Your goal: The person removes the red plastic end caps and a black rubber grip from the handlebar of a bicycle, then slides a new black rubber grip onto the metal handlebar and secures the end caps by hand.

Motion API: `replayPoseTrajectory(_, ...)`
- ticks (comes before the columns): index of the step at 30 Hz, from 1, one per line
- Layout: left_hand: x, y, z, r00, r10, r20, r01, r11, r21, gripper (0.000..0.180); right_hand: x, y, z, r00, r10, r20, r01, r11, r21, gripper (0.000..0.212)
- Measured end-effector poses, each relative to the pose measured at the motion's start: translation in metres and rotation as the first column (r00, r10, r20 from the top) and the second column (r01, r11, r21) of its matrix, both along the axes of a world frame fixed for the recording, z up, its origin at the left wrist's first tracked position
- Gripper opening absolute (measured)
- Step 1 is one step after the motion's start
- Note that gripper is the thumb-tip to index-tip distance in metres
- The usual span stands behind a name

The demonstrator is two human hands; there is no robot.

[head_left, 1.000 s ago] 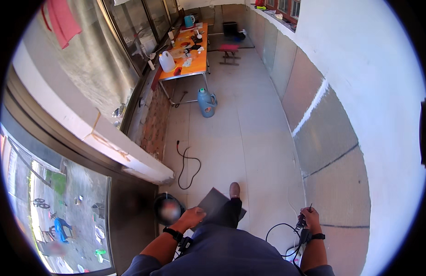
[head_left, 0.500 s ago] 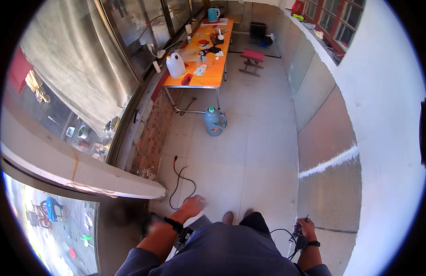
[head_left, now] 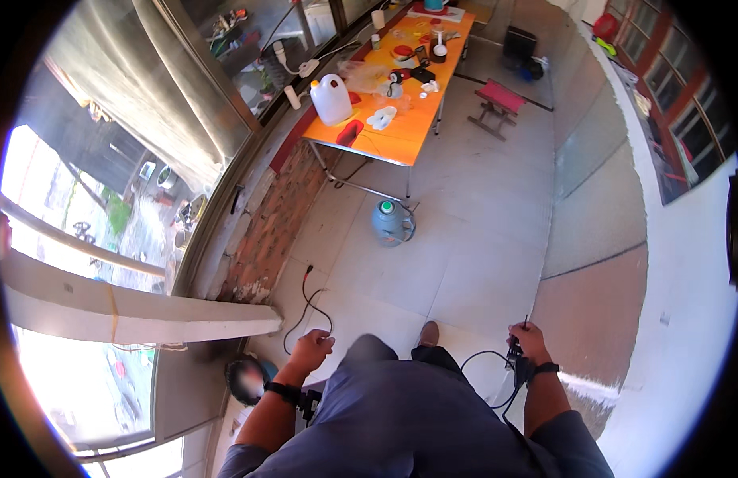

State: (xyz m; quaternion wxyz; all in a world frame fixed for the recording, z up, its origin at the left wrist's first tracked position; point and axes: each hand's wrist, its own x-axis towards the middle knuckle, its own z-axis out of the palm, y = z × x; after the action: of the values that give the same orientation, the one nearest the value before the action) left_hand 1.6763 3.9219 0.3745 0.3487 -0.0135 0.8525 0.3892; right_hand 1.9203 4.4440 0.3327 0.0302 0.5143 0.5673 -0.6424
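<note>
Thin black cable point(head_left: 487, 360), with a small dark plug-like piece at its upper end: pinched in my right hand point(head_left: 531, 342), fingers curled closed around that end piece, a short dark tip sticking up above the knuckles. From the hand the cable loops down and leftward toward my right leg, then drops past the wrist along the forearm; its lower end is hidden behind my body.

Left hand point(head_left: 312, 349): loosely curled, fingers drawn together, held beside my left thigh. I cannot tell whether it grips anything.

A second black cord point(head_left: 307, 307) lies on the pale tiled floor point(head_left: 465, 255) just ahead of the left hand, long axis running away from me toward the brick strip point(head_left: 265, 239) under the window, free end pointing that way. The left hand is clearly the nearer one to it; the right hand is well apart, across my legs.

Further ahead: blue gas cylinder point(head_left: 391, 221) on the floor, then the orange folding table point(head_left: 393, 143) bearing a white plastic jug point(head_left: 331, 99).
</note>
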Motion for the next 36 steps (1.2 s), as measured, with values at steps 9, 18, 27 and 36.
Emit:
replayPoseTrajectory(9, -0.122, 0.036, -0.022, 0.997, 0.069, 0.035, -0.065, 0.993, -0.095, 0.048, -0.19, 0.041, 0.002, 0.994, 0.107, 0.036, -0.106, 0.994, -0.024, 0.022)
replayPoseTrajectory(18, -0.331, 0.074, -0.076, 0.976, -0.217, -0.025, 0.206, 0.954, -0.219, 0.042, -0.314, 0.042, -0.026, 0.963, 0.028, 0.266, -0.025, 1.0, -0.012, 0.018)
replayPoseTrajectory(27, -0.427, 0.092, -0.029, 0.98, -0.19, 0.058, 0.198, 0.953, -0.229, 0.042, -0.43, 0.041, -0.014, 0.992, -0.005, 0.129, 0.015, 0.997, -0.079, 0.016)
replayPoseTrajectory(36, -0.429, 0.096, -0.017, 0.998, -0.062, -0.004, 0.059, 0.961, -0.27, 0.044, -0.451, 0.099, -0.038, 0.999, -0.049, 0.023, 0.05, 0.996, -0.069, 0.015)
